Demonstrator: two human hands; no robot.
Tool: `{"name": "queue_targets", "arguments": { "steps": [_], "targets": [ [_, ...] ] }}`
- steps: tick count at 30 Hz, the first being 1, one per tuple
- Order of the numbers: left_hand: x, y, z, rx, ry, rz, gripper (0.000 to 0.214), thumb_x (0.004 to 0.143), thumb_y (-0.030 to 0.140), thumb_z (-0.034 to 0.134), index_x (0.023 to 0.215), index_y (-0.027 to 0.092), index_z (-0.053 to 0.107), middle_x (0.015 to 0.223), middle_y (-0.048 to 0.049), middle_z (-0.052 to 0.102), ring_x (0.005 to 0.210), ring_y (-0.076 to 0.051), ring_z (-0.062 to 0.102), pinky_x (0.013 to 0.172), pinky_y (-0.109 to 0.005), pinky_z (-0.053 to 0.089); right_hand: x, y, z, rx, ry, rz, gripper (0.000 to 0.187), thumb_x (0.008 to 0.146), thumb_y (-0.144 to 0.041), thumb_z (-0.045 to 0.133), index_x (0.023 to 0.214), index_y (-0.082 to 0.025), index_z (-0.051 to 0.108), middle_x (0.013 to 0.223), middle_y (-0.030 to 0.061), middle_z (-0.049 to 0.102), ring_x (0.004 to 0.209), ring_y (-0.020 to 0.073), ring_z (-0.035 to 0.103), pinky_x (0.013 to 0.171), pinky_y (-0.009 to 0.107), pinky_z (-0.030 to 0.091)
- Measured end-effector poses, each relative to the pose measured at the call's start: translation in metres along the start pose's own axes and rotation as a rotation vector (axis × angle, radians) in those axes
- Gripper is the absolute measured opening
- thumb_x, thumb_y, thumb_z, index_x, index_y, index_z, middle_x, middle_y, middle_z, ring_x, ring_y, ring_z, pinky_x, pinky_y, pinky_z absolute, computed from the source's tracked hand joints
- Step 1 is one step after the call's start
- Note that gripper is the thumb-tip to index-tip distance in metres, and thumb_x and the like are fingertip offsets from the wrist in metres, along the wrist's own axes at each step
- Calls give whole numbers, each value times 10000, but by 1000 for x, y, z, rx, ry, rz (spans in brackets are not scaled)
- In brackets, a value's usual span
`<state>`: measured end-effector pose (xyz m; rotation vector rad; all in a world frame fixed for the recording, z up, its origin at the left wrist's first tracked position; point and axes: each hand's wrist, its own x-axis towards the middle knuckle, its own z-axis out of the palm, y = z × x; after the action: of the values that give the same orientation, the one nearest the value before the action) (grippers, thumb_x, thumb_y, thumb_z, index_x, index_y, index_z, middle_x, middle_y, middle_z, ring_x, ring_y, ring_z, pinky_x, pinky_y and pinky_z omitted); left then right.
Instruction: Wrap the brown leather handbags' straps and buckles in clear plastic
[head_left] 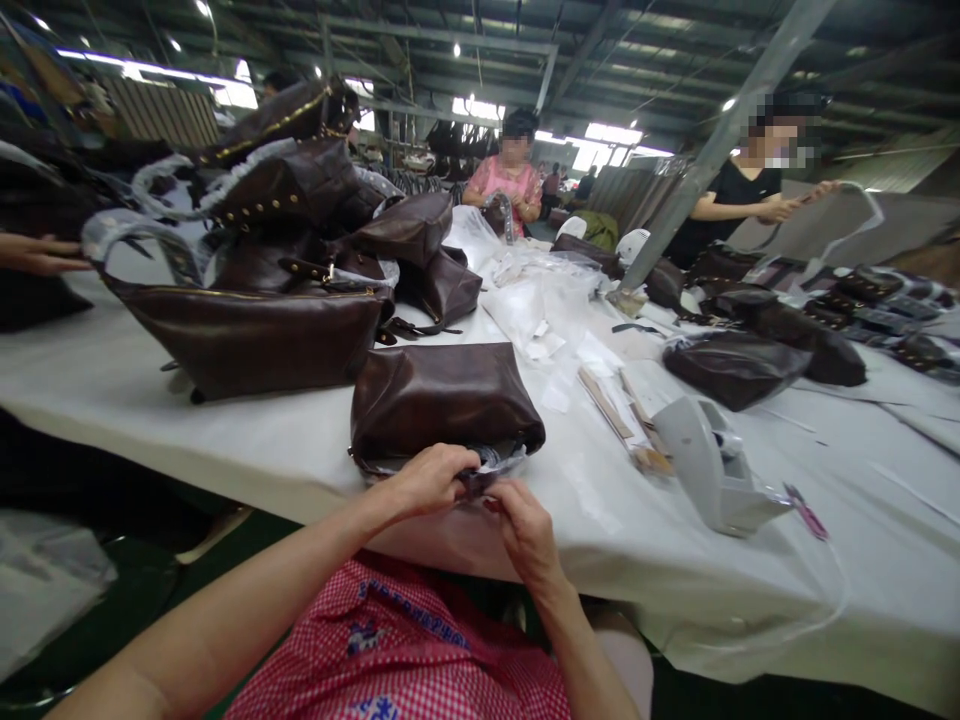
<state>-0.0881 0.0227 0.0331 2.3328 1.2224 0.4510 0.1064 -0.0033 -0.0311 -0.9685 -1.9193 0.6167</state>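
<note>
A dark brown leather bag (450, 390) lies in front of me at the table's near edge, its opening facing me. Clear plastic wrapping (501, 458) shows inside the opening. My left hand (435, 477) is closed at the opening, its fingers curled over the rim by the plastic; the fingertips are partly hidden. On the near side of the opening, my right hand (525, 522) pinches the bag's edge between thumb and fingers. Both hands are close together.
Brown bags (262, 340) are piled to the left, with more bags (739, 368) to the right. A grey-white device (712, 465) with a cord stands right of me, near pink-handled snips (806, 512). Plastic sheets (536, 300) cover the middle. Co-workers stand across the white table (600, 540).
</note>
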Motion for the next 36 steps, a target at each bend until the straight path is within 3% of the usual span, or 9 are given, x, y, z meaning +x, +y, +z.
{"name": "queue_targets", "arguments": {
  "steps": [3,7,9,14,20,24,30,36],
  "targets": [
    [-1,3,0,38,-21,34,97,778,133,584,836,185,642,845,-29,647,778,-167,595,673,-217,414,2,-4,1,-120,39,-87,308,897,-105,389,930,-220,672,910,69,623,828,158,618,742,271,543],
    [-2,7,4,107,-28,29,104,807,141,569,867,189,639,897,-41,637,790,-173,595,669,-230,425,5,-2,-1,-247,51,-113,302,894,-116,429,945,-219,709,1228,117,562,859,167,639,820,326,552],
    [-2,8,4,111,-29,26,130,814,136,560,902,196,635,915,-41,634,808,-175,597,693,-236,437,6,-2,-3,-278,13,-152,323,900,-111,421,986,-226,711,1286,114,556,920,180,647,864,340,546],
    [-5,10,6,134,-44,-8,91,834,147,542,874,193,611,890,-44,640,822,-194,606,697,-257,447,8,-3,-6,-317,23,-249,339,922,-112,394,956,-232,709,989,79,704,948,174,661,839,304,557],
    [-22,22,27,149,108,-158,241,857,185,520,1092,216,563,1034,-57,650,909,-222,616,751,-306,457,7,-8,-4,-341,35,-239,333,920,-111,395,924,-223,709,955,78,722,898,168,677,813,292,557],
    [-24,28,37,161,205,-172,169,871,262,539,1027,207,575,977,-53,663,886,-224,614,758,-317,444,7,-12,-5,-344,56,-264,320,914,-104,407,925,-218,706,933,84,720,870,171,676,784,291,560],
    [-11,15,22,164,194,-73,95,876,275,550,893,210,616,861,-24,675,784,-200,618,683,-294,413,22,-19,-7,-330,60,-283,277,907,-97,442,903,-219,691,923,81,712,852,174,669,767,290,541],
    [-5,2,18,196,170,-99,89,870,276,551,887,238,631,859,11,672,793,-170,624,637,-251,404,27,-10,4,-257,92,-240,201,895,-108,468,818,-209,624,785,37,679,731,158,646,669,270,520]
  ]
}}
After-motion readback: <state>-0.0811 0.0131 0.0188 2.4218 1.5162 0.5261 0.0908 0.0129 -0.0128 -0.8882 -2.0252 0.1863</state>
